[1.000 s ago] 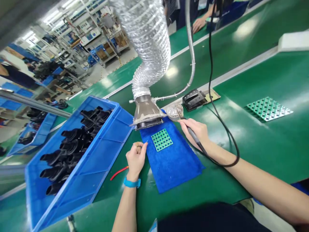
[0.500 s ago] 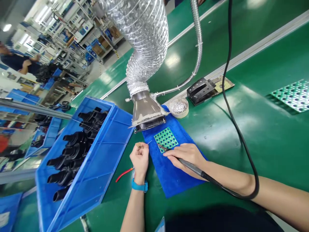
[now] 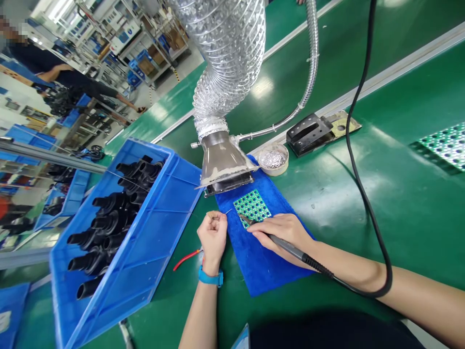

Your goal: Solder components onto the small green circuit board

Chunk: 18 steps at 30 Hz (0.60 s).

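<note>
A green circuit board (image 3: 257, 206) dotted with dark round spots lies on a blue cloth (image 3: 269, 264). My right hand (image 3: 286, 232) is closed around a soldering iron (image 3: 290, 248), whose tip end rests over the board's left lower part. To the left of the board, my left hand (image 3: 213, 235) pinches a thin solder wire (image 3: 228, 211) that pokes out toward the board. Red-handled pliers (image 3: 187, 259) lie beside my left wrist, their jaws partly hidden behind it.
A fume hood (image 3: 227, 162) on a silver duct (image 3: 232, 63) hangs just beyond the board. Behind are a round tin (image 3: 273, 159) and an iron stand (image 3: 310, 133). A blue crate (image 3: 156, 242) of black parts stands left; more boards (image 3: 445, 145) lie right. A person (image 3: 54, 72) is far left.
The view has shifted slightly. Both hands keep their grips, with the iron still over the board. In the background, the person at the far left has moved.
</note>
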{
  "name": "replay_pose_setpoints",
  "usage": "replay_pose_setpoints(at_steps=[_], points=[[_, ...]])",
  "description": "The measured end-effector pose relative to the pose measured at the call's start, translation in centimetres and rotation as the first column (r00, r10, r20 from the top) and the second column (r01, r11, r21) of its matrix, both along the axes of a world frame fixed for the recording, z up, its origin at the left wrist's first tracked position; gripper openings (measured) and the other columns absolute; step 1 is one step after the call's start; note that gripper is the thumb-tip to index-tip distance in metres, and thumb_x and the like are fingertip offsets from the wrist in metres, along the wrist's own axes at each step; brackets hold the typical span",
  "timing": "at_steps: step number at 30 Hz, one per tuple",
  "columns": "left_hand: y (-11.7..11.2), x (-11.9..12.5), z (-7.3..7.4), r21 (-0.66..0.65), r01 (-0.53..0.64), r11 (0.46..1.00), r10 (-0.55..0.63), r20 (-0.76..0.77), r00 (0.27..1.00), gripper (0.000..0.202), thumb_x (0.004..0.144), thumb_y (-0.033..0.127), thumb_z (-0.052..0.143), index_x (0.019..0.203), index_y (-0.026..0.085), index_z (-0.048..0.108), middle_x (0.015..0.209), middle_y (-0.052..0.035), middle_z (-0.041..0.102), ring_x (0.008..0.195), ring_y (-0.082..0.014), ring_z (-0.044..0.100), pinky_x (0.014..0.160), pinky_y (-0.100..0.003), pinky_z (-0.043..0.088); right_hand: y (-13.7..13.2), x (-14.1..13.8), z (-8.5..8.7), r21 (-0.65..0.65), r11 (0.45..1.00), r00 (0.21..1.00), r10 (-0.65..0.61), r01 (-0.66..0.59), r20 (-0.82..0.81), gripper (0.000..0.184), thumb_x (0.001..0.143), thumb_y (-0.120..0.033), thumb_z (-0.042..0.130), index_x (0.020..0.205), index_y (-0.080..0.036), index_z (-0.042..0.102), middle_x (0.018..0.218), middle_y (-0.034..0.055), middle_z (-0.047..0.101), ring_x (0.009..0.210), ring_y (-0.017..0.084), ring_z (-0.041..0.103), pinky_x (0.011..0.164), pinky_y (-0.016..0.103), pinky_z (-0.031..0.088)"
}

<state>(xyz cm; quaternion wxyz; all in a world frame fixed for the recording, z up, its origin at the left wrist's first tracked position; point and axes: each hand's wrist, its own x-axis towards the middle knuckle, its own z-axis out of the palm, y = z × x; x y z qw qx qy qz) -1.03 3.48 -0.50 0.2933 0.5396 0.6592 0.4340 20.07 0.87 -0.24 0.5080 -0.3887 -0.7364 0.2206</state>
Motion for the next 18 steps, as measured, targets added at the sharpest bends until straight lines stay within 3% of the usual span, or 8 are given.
replay_pose_setpoints(at_steps=[9,18], points=[[-0.09,-0.31,-0.47,0.009,0.019,1.000,-0.019,-0.042,0.999,0.018,0.081,0.033,0.070,0.077,0.017,0.063,0.053,0.0086,0.039,0.046,-0.0060,0.031,0.046,-0.019,0.025,-0.12,0.03,0.10,0.004,1.000,1.000,-0.003,0.003,-0.001,0.018,0.099,-0.020,0.057,0.091,-0.019,0.074,0.077,-0.0026,0.079,0.060,0.010,0.073,0.063,0.022,0.052],[-0.07,-0.14,-0.29,0.033,0.027,0.999,-0.024,-0.082,0.996,0.019,0.081,0.035,0.069,0.076,0.017,0.064,0.056,0.0059,0.049,0.047,-0.0071,0.038,0.047,-0.019,0.031,-0.10,0.05,0.58,0.015,1.000,1.000,-0.013,0.014,-0.023,0.020,0.099,-0.020,0.057,0.088,-0.018,0.073,0.074,-0.0026,0.078,0.058,0.009,0.072,0.061,0.022,0.050]])
